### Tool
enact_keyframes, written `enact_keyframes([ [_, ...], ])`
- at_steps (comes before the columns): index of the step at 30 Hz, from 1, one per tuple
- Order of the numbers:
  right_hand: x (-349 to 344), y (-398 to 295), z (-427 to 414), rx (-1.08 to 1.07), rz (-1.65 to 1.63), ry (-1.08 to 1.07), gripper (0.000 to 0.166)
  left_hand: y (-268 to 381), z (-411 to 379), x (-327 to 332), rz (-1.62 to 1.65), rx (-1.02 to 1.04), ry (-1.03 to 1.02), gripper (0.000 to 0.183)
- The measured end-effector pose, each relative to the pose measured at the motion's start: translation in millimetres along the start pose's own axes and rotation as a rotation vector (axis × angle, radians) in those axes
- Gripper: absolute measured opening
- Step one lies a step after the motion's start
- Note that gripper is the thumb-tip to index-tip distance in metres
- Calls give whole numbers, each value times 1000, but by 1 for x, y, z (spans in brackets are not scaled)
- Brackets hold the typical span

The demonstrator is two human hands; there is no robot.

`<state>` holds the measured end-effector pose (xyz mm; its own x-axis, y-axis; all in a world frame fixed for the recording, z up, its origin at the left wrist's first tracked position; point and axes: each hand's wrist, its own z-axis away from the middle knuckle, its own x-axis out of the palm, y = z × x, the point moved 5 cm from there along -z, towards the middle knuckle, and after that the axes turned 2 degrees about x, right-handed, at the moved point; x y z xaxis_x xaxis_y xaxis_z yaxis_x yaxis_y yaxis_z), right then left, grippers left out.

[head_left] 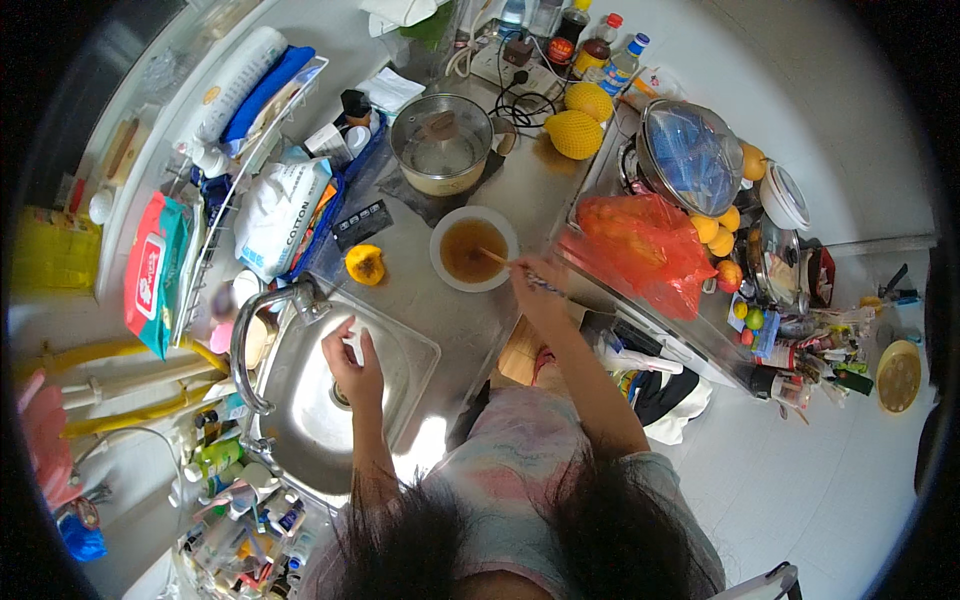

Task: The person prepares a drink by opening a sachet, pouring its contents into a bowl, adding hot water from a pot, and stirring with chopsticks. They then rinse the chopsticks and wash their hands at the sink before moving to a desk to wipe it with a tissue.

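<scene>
A white bowl [471,283] of brown liquid stands on the metal counter in front of me. My right hand [538,283] is closed around thin chopsticks [493,256], whose tips reach into the liquid. Over the steel sink [300,442] hangs my left hand [355,361], fingers apart and holding nothing. A yellow fruit piece with a dark brown patch [365,265] lies between the sink and the bowl. Behind the bowl, a pot with a glass lid [441,142] rests on a dark cloth.
The curved faucet [241,345] arches over the sink's left side. A red plastic bag [637,244] and a steel mesh strainer [691,157] lie to the right. Two fruits in yellow foam nets [576,133], a power strip [517,71] and bottles [592,51] stand at the back.
</scene>
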<state>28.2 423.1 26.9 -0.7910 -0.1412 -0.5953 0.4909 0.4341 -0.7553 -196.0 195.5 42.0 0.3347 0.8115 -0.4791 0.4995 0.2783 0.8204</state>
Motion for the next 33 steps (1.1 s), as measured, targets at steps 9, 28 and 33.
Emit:
enact_keyframes([
  [9,3,4,-13,-108,33,-203,7,15,18,-30,-73,-127,116,22],
  [28,-15,37,-27,-325,-39,-245,1,132,130,-32,-269,-199,317,22],
  [33,-16,22,-18,-463,-88,-230,5,136,143,-20,-232,-190,320,22],
])
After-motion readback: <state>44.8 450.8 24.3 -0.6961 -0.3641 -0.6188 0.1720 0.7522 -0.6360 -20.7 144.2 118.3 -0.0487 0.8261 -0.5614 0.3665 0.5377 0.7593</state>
